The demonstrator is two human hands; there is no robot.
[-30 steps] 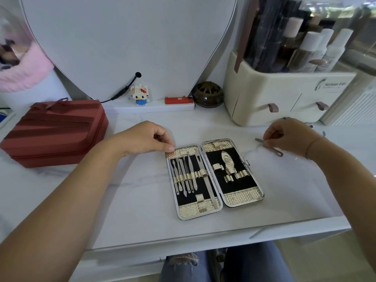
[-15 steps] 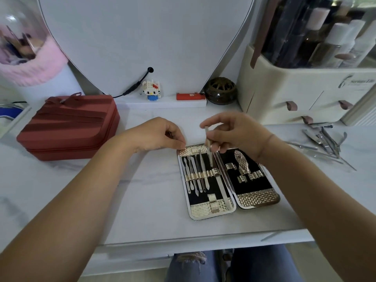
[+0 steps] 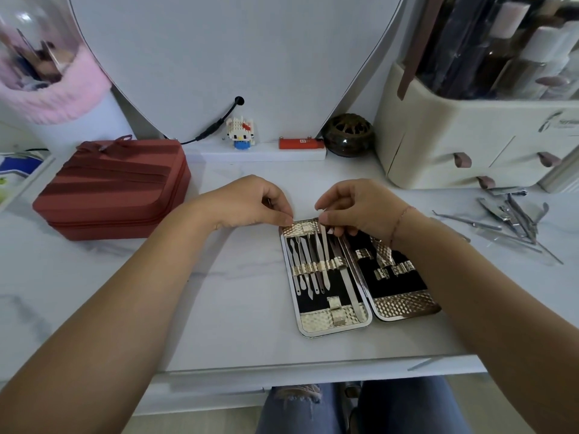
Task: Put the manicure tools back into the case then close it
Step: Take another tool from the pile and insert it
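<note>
Case lies open near the desk's 6 o'clock edge. Its left half is mostly filled; the right half's loops are largely vacant. Slim tool sits partway under the elastic band. Right hand pinches the tool's 12 o'clock end. Advise feeding it straight toward 6 o'clock, parallel to its neighbours. Left hand appears to pinch the case's 11 o'clock corner, steadying it. Loose tools await at 2 o'clock.

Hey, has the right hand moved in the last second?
Yes. The right hand has come left, from the table beside the case to over its top edge, pinching a slim tool.
</note>
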